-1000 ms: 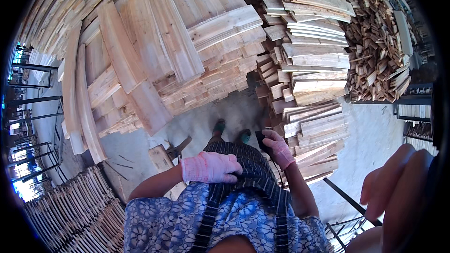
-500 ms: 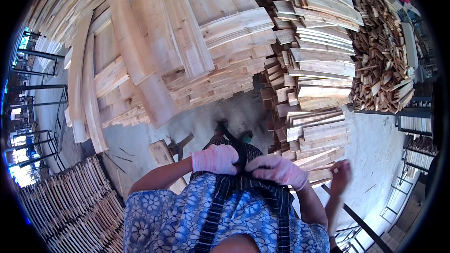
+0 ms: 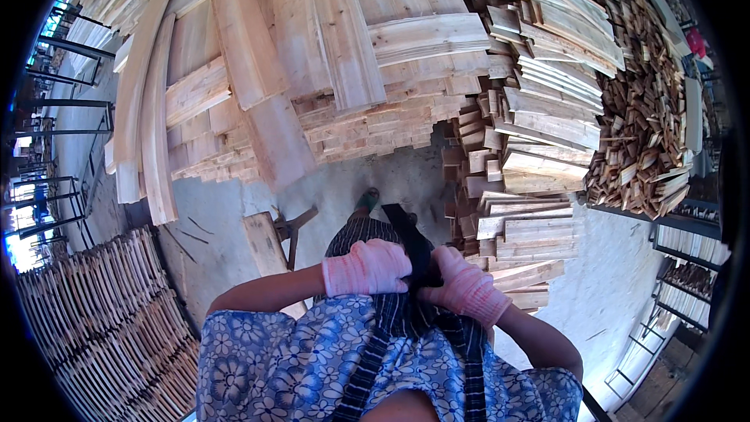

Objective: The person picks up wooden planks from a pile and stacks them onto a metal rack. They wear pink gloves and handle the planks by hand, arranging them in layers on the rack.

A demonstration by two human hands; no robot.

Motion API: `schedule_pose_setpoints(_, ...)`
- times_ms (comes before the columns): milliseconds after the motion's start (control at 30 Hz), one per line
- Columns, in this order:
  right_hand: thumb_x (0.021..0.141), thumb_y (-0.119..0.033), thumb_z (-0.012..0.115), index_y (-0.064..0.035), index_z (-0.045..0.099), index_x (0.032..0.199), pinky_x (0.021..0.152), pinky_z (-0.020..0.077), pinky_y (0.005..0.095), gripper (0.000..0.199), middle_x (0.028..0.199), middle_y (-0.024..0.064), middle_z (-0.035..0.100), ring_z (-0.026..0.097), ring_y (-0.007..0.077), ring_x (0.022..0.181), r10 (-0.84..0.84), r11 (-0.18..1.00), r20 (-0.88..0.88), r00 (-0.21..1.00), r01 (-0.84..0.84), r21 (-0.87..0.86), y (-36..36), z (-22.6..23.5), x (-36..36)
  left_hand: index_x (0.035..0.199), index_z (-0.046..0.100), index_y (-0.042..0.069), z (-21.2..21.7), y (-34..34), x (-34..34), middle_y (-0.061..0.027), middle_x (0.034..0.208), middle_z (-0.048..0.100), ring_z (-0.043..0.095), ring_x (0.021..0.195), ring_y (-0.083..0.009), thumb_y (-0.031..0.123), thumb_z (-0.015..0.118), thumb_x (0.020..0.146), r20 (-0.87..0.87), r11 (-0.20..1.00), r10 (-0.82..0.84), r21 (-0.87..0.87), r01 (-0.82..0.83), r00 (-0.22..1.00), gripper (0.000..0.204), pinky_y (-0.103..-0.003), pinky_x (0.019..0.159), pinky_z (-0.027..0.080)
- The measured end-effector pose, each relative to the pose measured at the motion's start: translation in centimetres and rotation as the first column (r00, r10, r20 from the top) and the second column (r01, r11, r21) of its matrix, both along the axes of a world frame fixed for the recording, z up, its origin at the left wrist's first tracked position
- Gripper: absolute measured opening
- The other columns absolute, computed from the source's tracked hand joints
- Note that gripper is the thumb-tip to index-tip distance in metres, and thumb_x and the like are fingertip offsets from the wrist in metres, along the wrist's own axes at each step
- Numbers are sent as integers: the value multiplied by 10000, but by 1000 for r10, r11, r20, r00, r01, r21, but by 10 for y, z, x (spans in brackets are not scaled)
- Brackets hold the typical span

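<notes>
Both my hands wear pink-and-white knit gloves and meet at my waist, in front of a dark striped apron (image 3: pixel 362 236). My left hand (image 3: pixel 367 268) is closed at the black cloth strap (image 3: pixel 408 236), its fingers curled beside it. From the other side, my right hand (image 3: pixel 465 287) is closed around the gathered part of the same strap. One loose end of the strap sticks out forward past my hands. The fingertips are partly hidden by the gloves and the folded cloth.
Ahead stands a large stack of wide wooden boards (image 3: pixel 340 47), with loose planks on top. Shorter boards (image 3: pixel 539 168) are piled to the right, beyond them a heap of offcuts (image 3: pixel 637 141). Thin slats (image 3: pixel 101 320) stand at left near a wooden stool (image 3: pixel 266 246).
My hands have shifted slightly at the waist, and the strap end now sticks out forward between them. Another person's bare hand at the right has left the view.
</notes>
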State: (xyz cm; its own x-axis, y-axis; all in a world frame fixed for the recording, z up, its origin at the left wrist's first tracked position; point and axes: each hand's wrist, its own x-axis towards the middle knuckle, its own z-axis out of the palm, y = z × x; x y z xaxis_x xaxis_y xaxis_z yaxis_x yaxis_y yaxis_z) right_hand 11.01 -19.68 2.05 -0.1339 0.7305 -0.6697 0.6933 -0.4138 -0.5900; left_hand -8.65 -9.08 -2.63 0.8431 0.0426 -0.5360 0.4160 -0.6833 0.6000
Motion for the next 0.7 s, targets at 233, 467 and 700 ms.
schedule_pose_setpoints(233,933,-391,657,-74,598,1128,777,565,497,377,1000,179,661,697,389,919,325,936,186,927,-344,78,1,-10,-11,1048,674,138,10,-6,-2,-128,943,706,730,842,-358,447,651,877,-80,997,-23,68,29,997,354,-494,647,606)
schedule_pose_setpoints(467,950,-341,646,-98,621,1082,727,570,489,278,956,158,669,705,369,863,245,943,157,957,-272,190,-11,-6,-12,1205,690,113,16,22,-26,-138,1085,679,668,1073,-337,289,653,961,188,895,165,-442,-66,968,304,-418,933,544)
schedule_pose_setpoints(700,952,-366,660,-116,599,1087,689,561,481,291,928,124,649,694,358,855,256,914,100,961,-275,298,-13,-4,-9,1167,720,126,-6,38,-30,-134,1167,674,626,1125,-326,301,672,947,209,903,-71,-401,152,975,285,-421,981,504)
